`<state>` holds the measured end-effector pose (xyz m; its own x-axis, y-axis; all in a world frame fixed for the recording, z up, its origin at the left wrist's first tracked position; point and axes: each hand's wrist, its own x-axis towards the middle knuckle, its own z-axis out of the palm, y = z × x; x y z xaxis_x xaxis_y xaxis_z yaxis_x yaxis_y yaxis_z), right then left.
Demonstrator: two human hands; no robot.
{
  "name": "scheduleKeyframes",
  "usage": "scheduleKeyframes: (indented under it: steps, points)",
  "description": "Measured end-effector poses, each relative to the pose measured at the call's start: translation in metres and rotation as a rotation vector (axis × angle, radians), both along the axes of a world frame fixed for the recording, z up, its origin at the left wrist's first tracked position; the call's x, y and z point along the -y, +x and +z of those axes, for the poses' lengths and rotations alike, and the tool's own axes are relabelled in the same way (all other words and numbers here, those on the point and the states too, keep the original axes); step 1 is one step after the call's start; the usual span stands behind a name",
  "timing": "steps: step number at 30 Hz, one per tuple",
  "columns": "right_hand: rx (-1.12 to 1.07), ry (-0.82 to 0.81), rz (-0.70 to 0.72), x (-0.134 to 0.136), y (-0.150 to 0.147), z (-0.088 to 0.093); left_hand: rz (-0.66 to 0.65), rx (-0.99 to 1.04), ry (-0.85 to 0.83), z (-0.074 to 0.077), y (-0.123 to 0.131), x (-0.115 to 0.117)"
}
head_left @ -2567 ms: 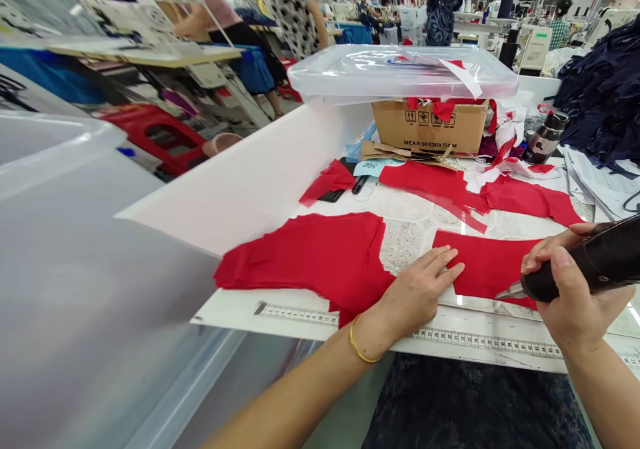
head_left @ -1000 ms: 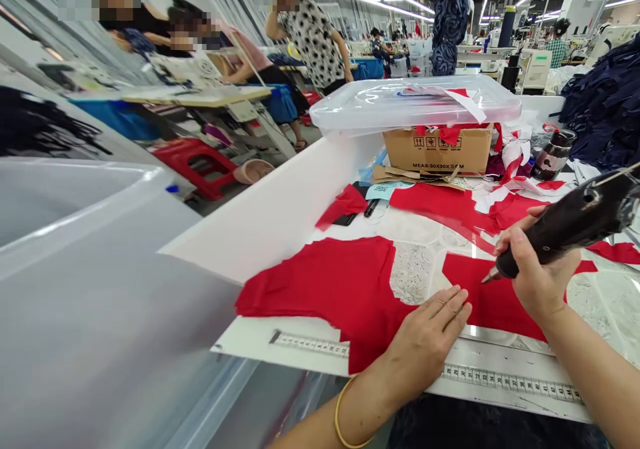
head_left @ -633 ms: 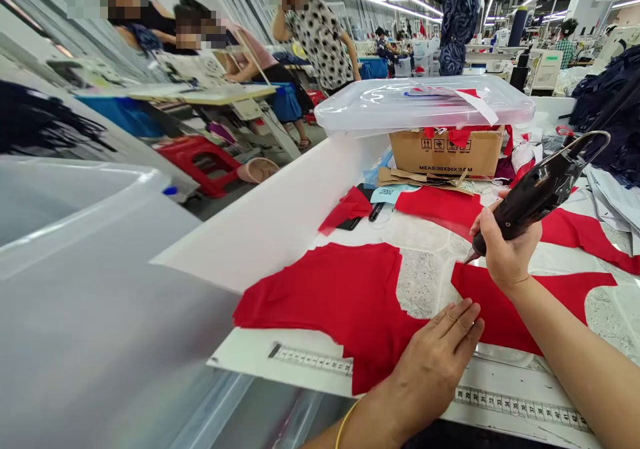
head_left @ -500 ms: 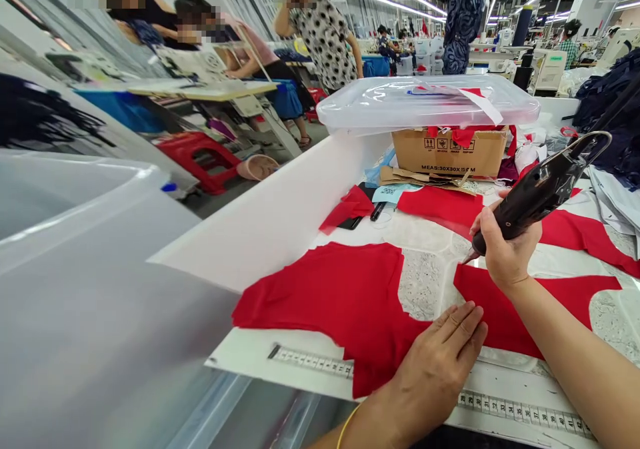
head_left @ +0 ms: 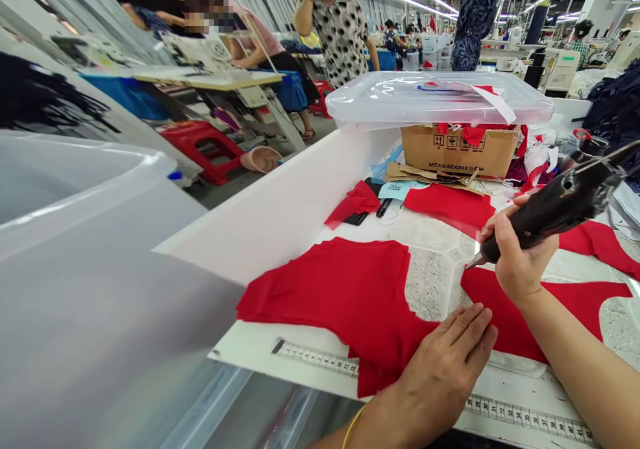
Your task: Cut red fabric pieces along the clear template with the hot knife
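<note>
My right hand [head_left: 523, 256] grips a black handheld power tool [head_left: 555, 209] with a tapered metal tip. The tip is at the upper left corner of a red fabric piece [head_left: 525, 322] on the right; contact cannot be told. My left hand [head_left: 450, 362] lies flat, fingers stretched out together, across the edges of that piece and another red fabric piece [head_left: 330, 289] to its left. The left piece looks like several layers. Below the fabric, a measuring tape [head_left: 320, 359] runs along the table's front edge, partly hidden by my left hand.
A cardboard box [head_left: 460, 152] under a clear plastic lid [head_left: 440, 99] stands at the back. More red fabric [head_left: 450, 208] lies before it. A white panel [head_left: 280, 209] borders the table's left side, beside a translucent bin [head_left: 90, 289]. Other people sit and stand near sewing machines.
The view has shifted slightly, moving the scene a little right. The tool's rear end sits lower, while its tip stays by the same fabric corner. My left hand keeps its place.
</note>
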<state>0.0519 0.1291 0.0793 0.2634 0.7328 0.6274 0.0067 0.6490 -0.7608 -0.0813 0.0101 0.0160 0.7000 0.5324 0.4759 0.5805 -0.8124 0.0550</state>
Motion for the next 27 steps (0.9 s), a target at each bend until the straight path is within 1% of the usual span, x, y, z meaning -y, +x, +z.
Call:
scheduleKeyframes:
  steps: [3, 5, 9, 12, 16, 18, 21, 24, 27]
  points:
    - [-0.059, 0.009, 0.034, 0.016, -0.002, 0.005, 0.006, 0.008, 0.017, 0.0, 0.001, 0.001]
    - [-0.067, 0.001, 0.06, 0.022, -0.003, 0.005, 0.011, 0.013, 0.024, -0.001, 0.001, 0.002]
    - [-0.051, -0.009, 0.067, 0.024, -0.004, 0.001, 0.015, 0.012, 0.027, -0.002, 0.003, 0.002]
    - [-0.032, -0.023, 0.054, 0.023, -0.005, 0.001, 0.009, 0.039, 0.043, 0.001, 0.004, 0.0]
    - [-0.076, -0.023, 0.075, 0.031, -0.002, 0.005, 0.007, 0.117, 0.077, 0.006, 0.005, 0.0]
    - [-0.098, -0.015, 0.098, 0.037, 0.001, 0.008, 0.001, 0.125, 0.086, 0.008, 0.005, 0.001]
    - [-0.095, -0.024, 0.104, 0.044, 0.006, 0.01, -0.008, 0.122, 0.088, 0.005, 0.005, 0.003]
    - [-0.066, -0.053, 0.082, 0.047, 0.007, 0.009, -0.018, 0.104, 0.067, 0.003, 0.005, 0.005]
    - [-0.049, -0.06, 0.072, 0.048, 0.008, 0.006, -0.025, 0.134, 0.058, 0.005, 0.004, 0.005]
